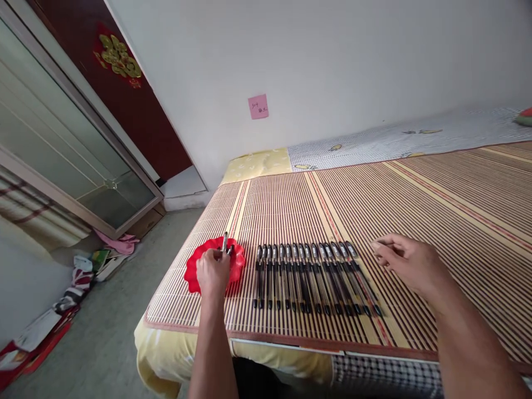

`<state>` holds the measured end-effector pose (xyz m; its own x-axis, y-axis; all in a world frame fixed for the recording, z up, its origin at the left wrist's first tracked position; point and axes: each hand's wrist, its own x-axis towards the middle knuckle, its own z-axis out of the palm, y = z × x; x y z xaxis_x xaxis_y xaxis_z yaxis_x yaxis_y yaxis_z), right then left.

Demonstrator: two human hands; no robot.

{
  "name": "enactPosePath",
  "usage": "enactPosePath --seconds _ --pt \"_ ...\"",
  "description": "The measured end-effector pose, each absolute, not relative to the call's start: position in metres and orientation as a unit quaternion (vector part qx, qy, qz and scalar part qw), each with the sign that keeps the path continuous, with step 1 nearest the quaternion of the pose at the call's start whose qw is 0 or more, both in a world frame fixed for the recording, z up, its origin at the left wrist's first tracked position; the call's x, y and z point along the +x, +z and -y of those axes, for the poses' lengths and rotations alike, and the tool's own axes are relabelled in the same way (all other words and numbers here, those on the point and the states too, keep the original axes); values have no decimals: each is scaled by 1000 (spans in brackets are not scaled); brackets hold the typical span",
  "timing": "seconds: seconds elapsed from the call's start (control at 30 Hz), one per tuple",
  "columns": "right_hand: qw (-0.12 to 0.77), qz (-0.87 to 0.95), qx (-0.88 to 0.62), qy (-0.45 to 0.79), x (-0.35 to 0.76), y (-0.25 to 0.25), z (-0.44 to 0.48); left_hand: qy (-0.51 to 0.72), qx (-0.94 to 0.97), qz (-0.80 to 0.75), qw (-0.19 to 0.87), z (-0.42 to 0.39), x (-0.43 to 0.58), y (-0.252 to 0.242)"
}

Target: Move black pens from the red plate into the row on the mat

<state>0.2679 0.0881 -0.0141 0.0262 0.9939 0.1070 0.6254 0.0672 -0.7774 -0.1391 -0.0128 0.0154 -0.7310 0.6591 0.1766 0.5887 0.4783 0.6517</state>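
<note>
Soft, muted light, seemingly from the left; pale sheen across the mat [274,210]; edges stretched.

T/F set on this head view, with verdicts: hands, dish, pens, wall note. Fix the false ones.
1. The person's left hand is at the red plastic-looking dish with a wavy rim. True.
2. The slim black-capped pens lie in a crossed heap. False: they lie side by side in a row.
3. The person's right hand is inside the dish. False: it is over the brown-and-tan striped mat, right of the pens.
4. A square pink paper note is on the plain white wall. True.
</note>
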Motion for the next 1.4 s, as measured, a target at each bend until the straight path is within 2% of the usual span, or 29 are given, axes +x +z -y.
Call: enactPosePath --seconds 0.1,0.17,0.23,0.33,0.47,0.63,0.73,0.83,0.9,1.0,1.07,1.4 --pt "388 627 -562 375 258 4 -77 460 432 -752 190 11 -104 24" --pt "414 620 -494 447 245 21 -65 546 455 -600 367 10 -73 27" --pt "414 616 -434 511 228 36 -54 566 449 -487 491 10 -41 27" --pt "403 620 -380 556 206 48 -45 538 441 -434 572 13 -2 25" --pt "391 646 -363 546 192 45 -43 517 445 -439 585 16 25 22" --pt "426 632 -371 530 194 42 -42 523 459 -457 554 17 33 19" --pt "489 556 -436 511 217 37 -50 487 483 -467 558 17 29 18" --pt "571 498 -483 439 253 24 -66 476 485 -476 559 15 19 20" --pt "529 509 -539 413 270 13 -77 500 467 -483 547 12 11 23" --pt "388 555 -646 353 275 -4 -88 529 439 -485 540 9 1 26" --pt "335 576 -678 311 267 -15 -94 532 432 -481 547 9 -3 27" --pt "264 644 -680 229 250 -49 -122 523 437 -463 567 8 -2 24"
